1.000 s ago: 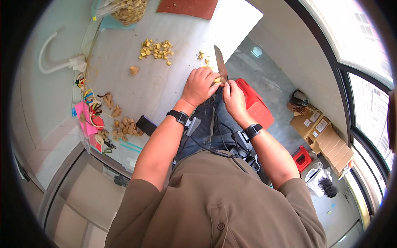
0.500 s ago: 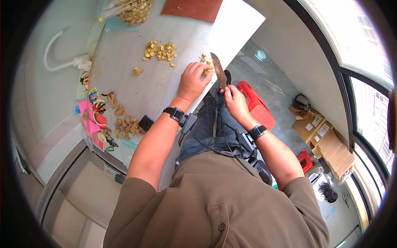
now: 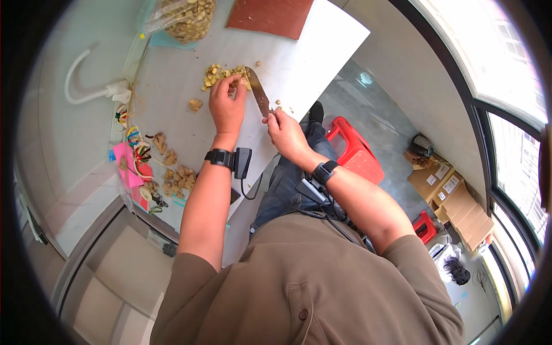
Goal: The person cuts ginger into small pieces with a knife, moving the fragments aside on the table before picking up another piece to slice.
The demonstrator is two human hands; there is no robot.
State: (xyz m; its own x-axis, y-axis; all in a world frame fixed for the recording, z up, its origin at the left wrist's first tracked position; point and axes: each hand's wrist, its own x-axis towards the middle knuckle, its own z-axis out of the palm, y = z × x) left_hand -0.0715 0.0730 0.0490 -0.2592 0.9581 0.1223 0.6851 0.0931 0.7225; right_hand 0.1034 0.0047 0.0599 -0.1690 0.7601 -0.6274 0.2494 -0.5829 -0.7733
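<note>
My right hand (image 3: 286, 133) is closed round the handle of a knife (image 3: 259, 92), whose broad blade points up and left over the table. My left hand (image 3: 227, 108) has its fingers curled at the near edge of a pile of cut ginger pieces (image 3: 213, 75). Some pieces sit between its fingertips and the blade; the fingers partly hide them. A single brownish ginger lump (image 3: 195, 104) lies left of that hand. Whole ginger roots (image 3: 179, 179) are heaped nearer the table's left side. A few small crumbs (image 3: 278, 102) rest beside the knife.
A clear bag of ginger chunks (image 3: 190, 22) and a reddish-brown board (image 3: 269, 17) lie at the far end of the white table (image 3: 322, 46). Cords and a pink sheet (image 3: 125, 164) line the left edge. A red stool (image 3: 359, 155) stands on the floor at right.
Both hands and the knife have moved left and slightly away, from the table's right edge to the ginger pile. Most pieces by that edge have gone with them; a few crumbs stay.
</note>
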